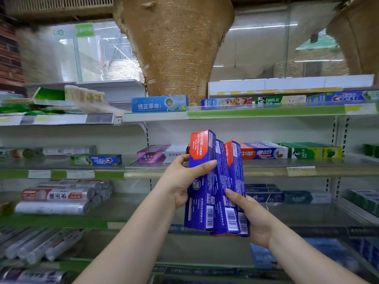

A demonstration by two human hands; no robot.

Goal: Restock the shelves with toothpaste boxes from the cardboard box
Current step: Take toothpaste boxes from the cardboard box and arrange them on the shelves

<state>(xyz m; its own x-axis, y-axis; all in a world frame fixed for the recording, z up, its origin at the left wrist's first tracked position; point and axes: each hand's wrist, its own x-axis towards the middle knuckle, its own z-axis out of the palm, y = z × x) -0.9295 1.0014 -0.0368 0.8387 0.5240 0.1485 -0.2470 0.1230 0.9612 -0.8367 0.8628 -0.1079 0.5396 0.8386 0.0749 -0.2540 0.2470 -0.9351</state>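
Blue card with red tops: three toothpaste boxes (215, 187) stand upright in a loose fan, held in the air in front of the shelves with their barcode ends down. The left hand (182, 181) wraps the leftmost box about its middle, thumb across the front face and fingers behind. The right hand (250, 218) grips the bottom ends of the other two, thumb pressed on the front and fingers curled round the back.

They look light and stiff along their length, but thin card dents under a hard squeeze. The glossy faces probably slide on each other, so the fan could slip apart. Holding one box at a time across its narrow sides near the middle seems safest.

Behind their tops, a matching red-and-blue box (264, 151) lies on its side on the middle shelf (266, 170), set back from the front edge, with a green box (315, 152) just beside it. No cardboard box is in view.
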